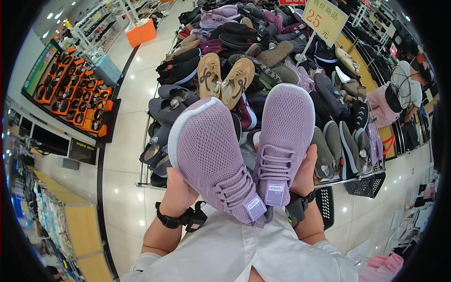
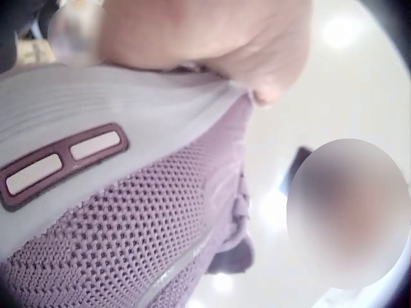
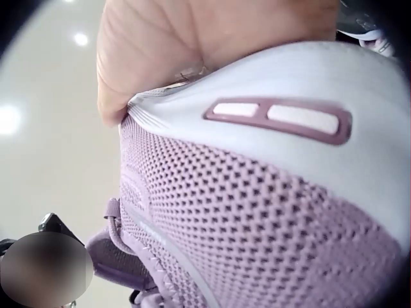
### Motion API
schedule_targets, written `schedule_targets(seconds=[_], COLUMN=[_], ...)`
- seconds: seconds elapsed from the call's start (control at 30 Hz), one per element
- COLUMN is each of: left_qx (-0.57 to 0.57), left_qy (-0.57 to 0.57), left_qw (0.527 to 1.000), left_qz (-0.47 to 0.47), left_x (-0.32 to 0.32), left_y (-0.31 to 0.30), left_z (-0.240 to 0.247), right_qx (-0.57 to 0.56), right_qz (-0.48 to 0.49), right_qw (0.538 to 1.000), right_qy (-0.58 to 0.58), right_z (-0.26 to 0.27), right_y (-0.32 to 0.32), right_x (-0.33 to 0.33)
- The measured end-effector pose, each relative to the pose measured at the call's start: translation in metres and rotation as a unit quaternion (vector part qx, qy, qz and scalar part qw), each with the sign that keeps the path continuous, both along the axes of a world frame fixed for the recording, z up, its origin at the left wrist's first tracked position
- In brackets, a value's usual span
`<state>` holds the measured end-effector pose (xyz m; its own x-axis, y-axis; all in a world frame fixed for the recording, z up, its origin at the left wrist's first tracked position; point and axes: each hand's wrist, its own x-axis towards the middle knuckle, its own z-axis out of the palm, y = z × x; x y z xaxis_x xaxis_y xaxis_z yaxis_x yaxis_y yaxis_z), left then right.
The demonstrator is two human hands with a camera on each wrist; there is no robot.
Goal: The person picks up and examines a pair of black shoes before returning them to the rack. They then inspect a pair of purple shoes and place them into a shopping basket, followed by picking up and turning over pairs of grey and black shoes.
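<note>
Two lilac knit sneakers with white soles are held up before the chest, toes away from the body, laces facing the head camera. My left hand [image 1: 178, 192] grips the left sneaker [image 1: 206, 136] along its outer side; the left wrist view shows that hand [image 2: 212, 32] over the white sole. The right sneaker [image 1: 286, 113] is gripped likewise by my right hand [image 1: 305, 171], its palm against the sole in the right wrist view. Side by side, the sneakers overlap near their tongues, which carry purple labels [image 1: 275, 192]. Most of the fingers are hidden behind the shoes.
Behind the sneakers stands a metal-railed table heaped with shoes, among them tan shoes [image 1: 237, 82] and grey slip-ons [image 1: 329, 148]. A yellow price sign [image 1: 324, 21] rises from the heap. Black baskets [image 1: 366, 184] sit below at right. An orange display rack [image 1: 75, 89] stands left across the aisle.
</note>
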<state>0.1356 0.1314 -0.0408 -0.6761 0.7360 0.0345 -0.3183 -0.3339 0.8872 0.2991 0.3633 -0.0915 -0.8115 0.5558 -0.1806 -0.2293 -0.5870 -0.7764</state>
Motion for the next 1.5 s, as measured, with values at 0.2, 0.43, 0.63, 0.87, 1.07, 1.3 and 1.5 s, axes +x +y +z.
schedule_targets(seconds=[0.2,0.43,0.63,0.87,1.07,1.3,1.5], left_qx=[0.062,0.027,0.017,-0.023,-0.004,-0.016,0.014], left_qy=[-0.047,-0.057,-0.100,0.013,0.052,0.046,-0.019], left_qw=[0.995,0.996,0.992,1.000,0.998,0.999,0.999], left_qz=[-0.060,-0.065,-0.070,-0.015,-0.028,-0.014,-0.042], left_x=[-0.005,-0.006,-0.004,-0.004,-0.005,-0.004,-0.005], left_y=[-0.005,-0.014,-0.009,0.000,0.001,0.002,-0.006], left_z=[0.009,0.000,0.009,0.010,0.012,0.013,0.012], right_qx=[-0.091,-0.122,-0.079,-0.077,-0.028,-0.006,-0.019], right_qz=[-0.019,-0.018,-0.024,-0.020,-0.005,0.006,0.013], right_qw=[0.995,0.990,0.994,0.994,0.997,0.998,0.997], right_qy=[0.030,0.061,0.068,0.078,0.076,0.065,0.076], right_z=[0.006,0.010,0.011,0.010,0.014,0.007,0.011], right_y=[-0.002,-0.002,-0.002,-0.002,-0.005,-0.003,-0.005], right_x=[-0.004,-0.005,-0.005,-0.006,-0.006,-0.001,0.001])
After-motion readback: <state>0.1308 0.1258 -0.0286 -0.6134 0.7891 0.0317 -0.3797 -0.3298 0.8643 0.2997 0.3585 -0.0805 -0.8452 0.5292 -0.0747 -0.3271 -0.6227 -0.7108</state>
